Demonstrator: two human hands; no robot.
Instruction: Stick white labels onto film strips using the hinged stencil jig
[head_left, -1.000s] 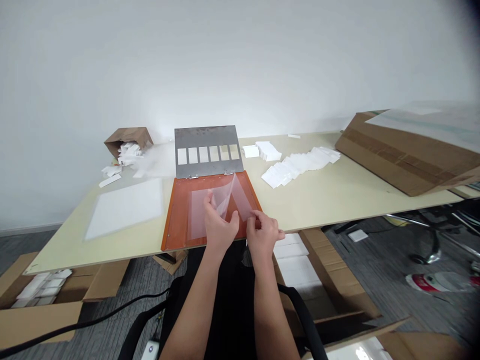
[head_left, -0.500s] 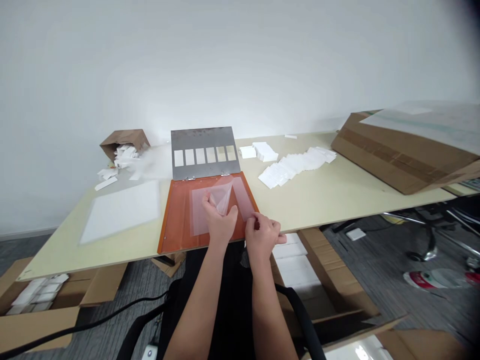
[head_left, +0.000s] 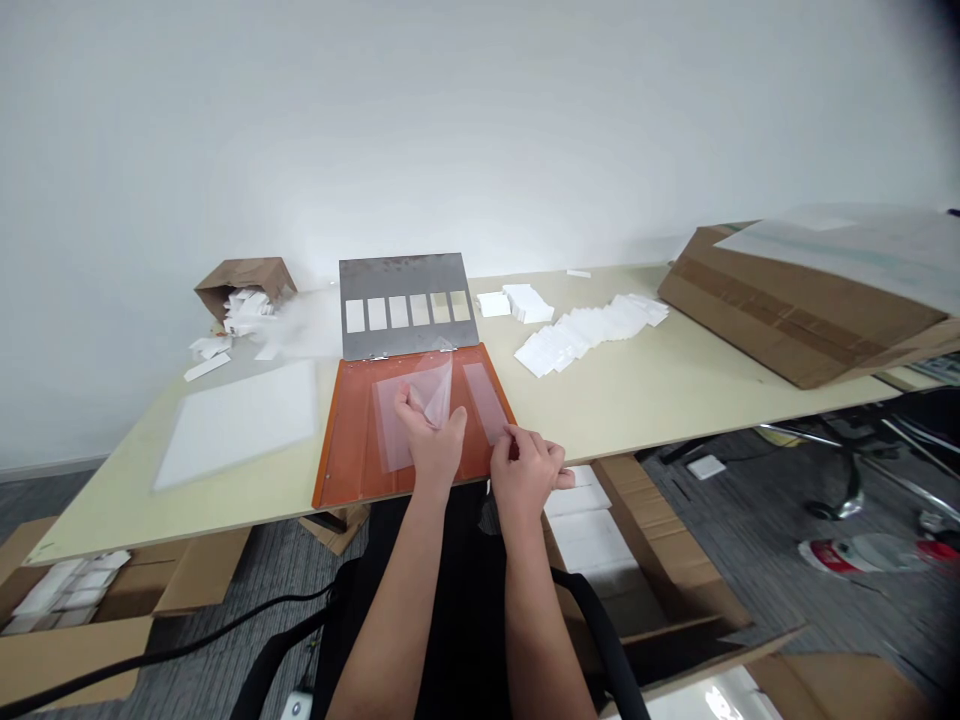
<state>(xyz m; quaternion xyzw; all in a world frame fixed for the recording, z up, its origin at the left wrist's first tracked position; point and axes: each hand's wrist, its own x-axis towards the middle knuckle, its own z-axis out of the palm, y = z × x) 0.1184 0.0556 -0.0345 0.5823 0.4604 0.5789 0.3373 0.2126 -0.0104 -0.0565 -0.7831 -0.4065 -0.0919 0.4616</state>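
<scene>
An orange tray (head_left: 349, 445) lies at the table's front edge, with a grey hinged lid (head_left: 401, 280) raised behind it. The lid has a row of several pale rectangular windows. My left hand (head_left: 435, 435) pinches a clear plastic film (head_left: 388, 430), whose right side is folded up above the tray. A narrow clear strip (head_left: 484, 395) lies along the tray's right side. At the near end of this strip is my right hand (head_left: 527, 468), its thumb and index finger pressed together; the fingertips hide whether they grip the strip.
White translucent sheets (head_left: 240, 420) lie to the left. A small carton (head_left: 247, 272) spilling white pieces stands behind them. White card stacks (head_left: 529, 303) and a fanned row of white sheets (head_left: 589, 333) are to the right, before a big cardboard box (head_left: 810, 300). Open cartons stand below the table.
My left hand has moved slightly left with the film, lifting its folded side away from the strip. My right hand has stayed at the strip's near end.
</scene>
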